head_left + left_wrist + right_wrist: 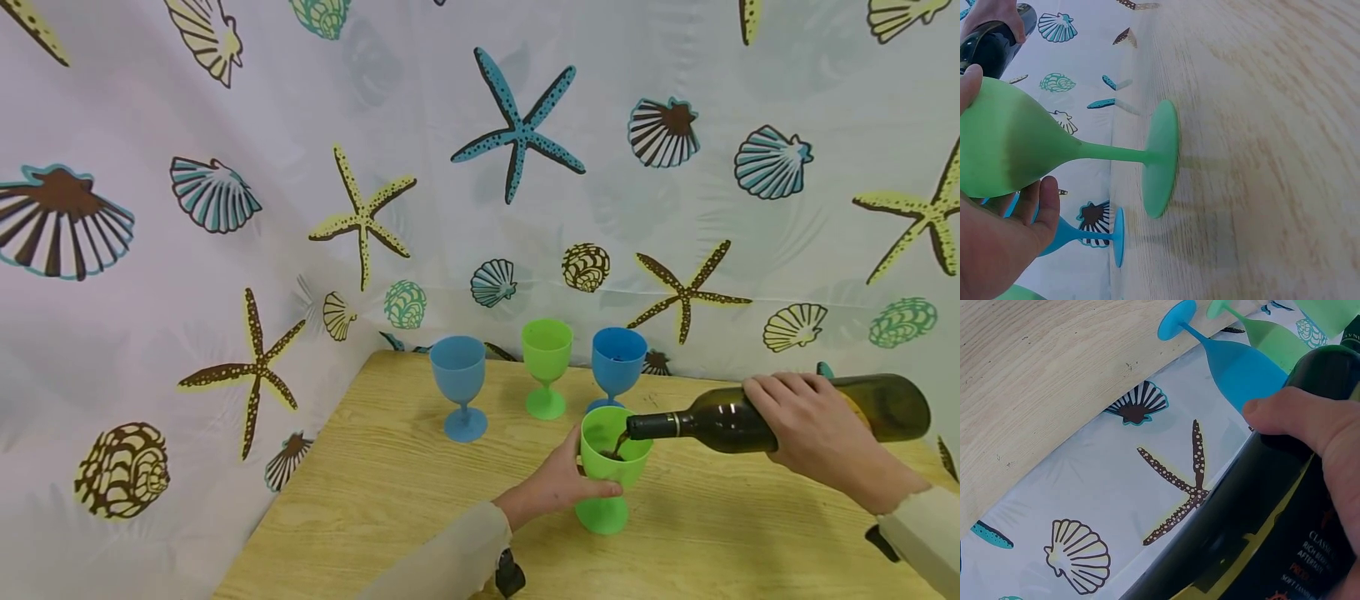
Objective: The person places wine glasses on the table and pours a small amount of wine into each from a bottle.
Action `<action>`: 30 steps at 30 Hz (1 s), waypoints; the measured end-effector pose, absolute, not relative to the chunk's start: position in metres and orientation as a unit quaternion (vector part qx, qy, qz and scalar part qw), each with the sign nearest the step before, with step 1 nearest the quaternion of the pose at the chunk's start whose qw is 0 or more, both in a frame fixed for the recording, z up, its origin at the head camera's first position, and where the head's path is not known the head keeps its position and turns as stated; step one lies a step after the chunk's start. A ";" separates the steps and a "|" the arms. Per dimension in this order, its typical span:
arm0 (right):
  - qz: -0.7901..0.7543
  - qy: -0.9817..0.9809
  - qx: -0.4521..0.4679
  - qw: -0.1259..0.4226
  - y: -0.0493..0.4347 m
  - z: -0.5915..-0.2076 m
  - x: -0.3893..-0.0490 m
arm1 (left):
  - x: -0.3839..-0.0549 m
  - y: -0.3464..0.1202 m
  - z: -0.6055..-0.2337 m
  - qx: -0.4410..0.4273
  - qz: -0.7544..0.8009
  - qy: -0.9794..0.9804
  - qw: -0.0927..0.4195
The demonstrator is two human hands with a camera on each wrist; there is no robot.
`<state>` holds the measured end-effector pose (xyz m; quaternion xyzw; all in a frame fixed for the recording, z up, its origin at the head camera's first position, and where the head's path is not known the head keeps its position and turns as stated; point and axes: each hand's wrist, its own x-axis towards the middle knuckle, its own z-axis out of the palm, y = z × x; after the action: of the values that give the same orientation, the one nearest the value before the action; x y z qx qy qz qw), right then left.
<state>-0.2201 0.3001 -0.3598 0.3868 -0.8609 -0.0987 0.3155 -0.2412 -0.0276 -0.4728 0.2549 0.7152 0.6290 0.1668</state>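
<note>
My left hand (558, 479) grips the bowl of a green plastic goblet (618, 471), thumb across its front. In the left wrist view the goblet's foot (1161, 159) is right at the tabletop. My right hand (813, 425) holds a dark wine bottle (731, 421) by its body, tipped nearly level with its neck over the goblet's rim. Dark liquid (613, 453) runs from the mouth into the goblet, and a little shows inside. The bottle's label (1316, 550) is partly covered by the hand in the right wrist view.
Behind the held goblet stand a blue goblet (618, 362), another green goblet (547, 358) and a lighter blue goblet (458, 379). Something dark shows inside the nearer-right blue one. The wooden table (360, 492) meets a white curtain (420, 233) printed with shells and starfish.
</note>
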 end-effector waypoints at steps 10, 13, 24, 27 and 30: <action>-0.097 -0.862 0.386 0.314 0.300 -0.359 -0.220 | -0.241 -0.028 -0.472 0.256 0.629 0.715 0.168; -0.097 -0.862 0.386 0.314 0.300 -0.359 -0.220 | -0.241 -0.028 -0.472 0.256 0.629 0.715 0.167; -0.097 -0.862 0.385 0.314 0.299 -0.359 -0.220 | -0.240 -0.028 -0.472 0.259 0.629 0.714 0.166; -0.097 -0.862 0.386 0.314 0.299 -0.359 -0.220 | -0.240 -0.028 -0.472 0.257 0.627 0.717 0.164; -0.097 -0.862 0.386 0.314 0.299 -0.359 -0.220 | -0.239 -0.028 -0.472 0.254 0.624 0.722 0.161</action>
<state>-0.2201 0.2991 -0.3588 0.3864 -0.8620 -0.0971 0.3135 -0.2394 -0.0284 -0.4720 0.2536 0.7217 0.6236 0.1612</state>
